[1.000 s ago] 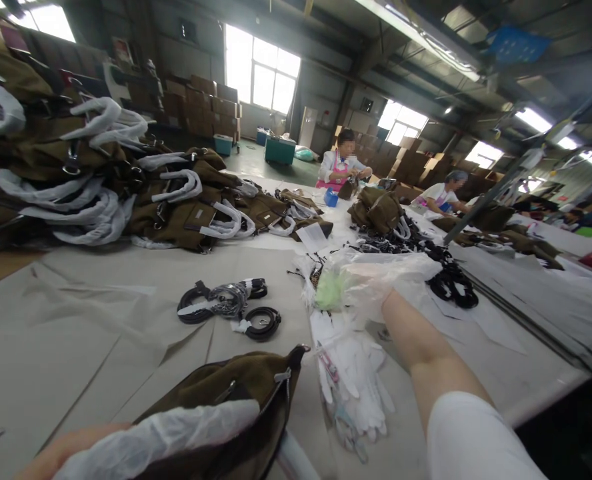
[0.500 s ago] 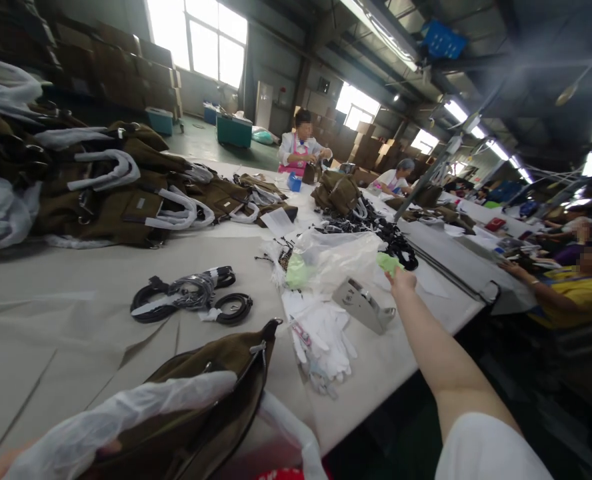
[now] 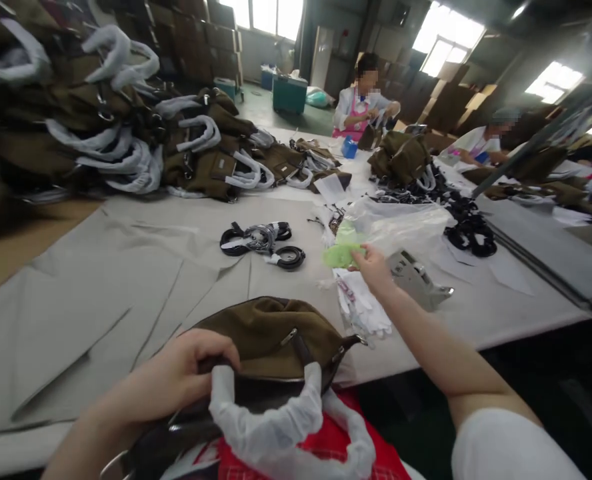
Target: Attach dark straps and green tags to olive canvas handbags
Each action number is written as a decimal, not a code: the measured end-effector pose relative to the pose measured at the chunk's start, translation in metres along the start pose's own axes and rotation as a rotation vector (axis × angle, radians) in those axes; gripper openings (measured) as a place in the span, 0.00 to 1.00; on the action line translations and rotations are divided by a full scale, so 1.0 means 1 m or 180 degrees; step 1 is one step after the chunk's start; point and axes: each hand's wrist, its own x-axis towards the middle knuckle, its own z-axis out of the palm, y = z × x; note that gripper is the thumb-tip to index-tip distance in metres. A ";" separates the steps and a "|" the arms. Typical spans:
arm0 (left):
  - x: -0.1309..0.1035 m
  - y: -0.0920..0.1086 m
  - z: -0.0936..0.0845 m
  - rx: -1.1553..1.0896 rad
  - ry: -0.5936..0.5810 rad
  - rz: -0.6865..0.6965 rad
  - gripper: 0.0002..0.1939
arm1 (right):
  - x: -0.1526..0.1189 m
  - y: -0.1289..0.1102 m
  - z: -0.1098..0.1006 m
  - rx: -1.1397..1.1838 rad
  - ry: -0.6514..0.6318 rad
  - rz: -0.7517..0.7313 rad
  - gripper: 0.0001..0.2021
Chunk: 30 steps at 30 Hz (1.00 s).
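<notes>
An olive-brown handbag (image 3: 271, 333) with white-wrapped handles (image 3: 271, 427) lies at the table's near edge against my front, its zip open. My left hand (image 3: 196, 363) is closed on the bag's rim beside a handle. Over the table, my right hand (image 3: 373, 267) pinches a thin light-green sheet (image 3: 343, 255), whose material I cannot make out. Below that hand lie white gloves (image 3: 366, 307). A grey metal tape dispenser (image 3: 416, 280) stands just right of it, and a clear plastic bag (image 3: 396, 223) lies behind.
Coiled black straps (image 3: 261, 243) lie mid-table. Heaped brown handbags (image 3: 206, 170) with wrapped handles fill the far left. More black straps (image 3: 469, 230) and a bag pile (image 3: 401, 157) sit at the back right. A co-worker in a pink apron (image 3: 359, 120) works across the table.
My right hand has drawn the green sheet leftward from beside the plastic bag. My left hand has come into view at the handbag's rim, and the handbag now faces me more squarely.
</notes>
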 end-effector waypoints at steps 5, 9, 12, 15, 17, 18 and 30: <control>-0.007 0.005 0.007 -0.0197 0.0083 -0.0092 0.11 | -0.033 0.038 0.087 -0.0683 -0.0793 0.0103 0.09; -0.010 0.005 0.008 -0.0296 0.0104 -0.0033 0.10 | -0.033 0.046 0.108 -0.1450 -0.1054 -0.0151 0.06; -0.009 0.006 0.007 -0.0253 0.0104 0.0013 0.08 | -0.027 0.039 0.108 -0.1930 -0.1102 -0.0477 0.11; -0.008 0.006 0.007 -0.0253 0.0063 0.0016 0.07 | -0.023 0.031 0.107 -0.2196 -0.1329 -0.0862 0.20; -0.008 0.005 0.008 -0.0285 0.0051 -0.0008 0.08 | -0.023 0.029 0.108 -0.2284 -0.1626 -0.1069 0.23; -0.008 0.005 0.008 -0.0313 0.0051 -0.0027 0.08 | -0.023 0.028 0.109 -0.2318 -0.1764 -0.1137 0.22; -0.010 0.003 0.010 -0.0693 0.0025 -0.0184 0.08 | -0.012 0.032 0.109 -0.2022 -0.1534 -0.0793 0.14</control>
